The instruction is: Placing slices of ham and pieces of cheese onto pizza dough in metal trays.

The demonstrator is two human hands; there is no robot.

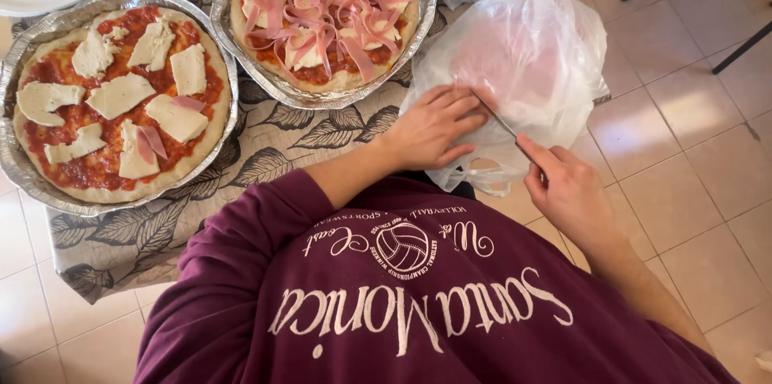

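Right hand (pixel 567 183) is closed around a knife (pixel 500 121), index finger laid along the blade. Left hand (pixel 434 127) is pressed flat, fingers extended, on a clear plastic bag (pixel 547 54) with pink sliced ham (pixel 498 62) inside, at the table edge. Blade tip is seen beside the left fingertips. Further off, two foil trays are noted: cheese pizza (pixel 121 102) and ham-strip pizza (pixel 326 10).

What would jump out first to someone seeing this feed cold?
Two pizzas in foil trays fill the upper left: the nearer pizza carries tomato sauce and white cheese slabs, the farther pizza is heaped with pink ham strips. At centre right, the left hand presses flat on a clear plastic bag with pink slices inside, while the right hand works a thin knife against it.
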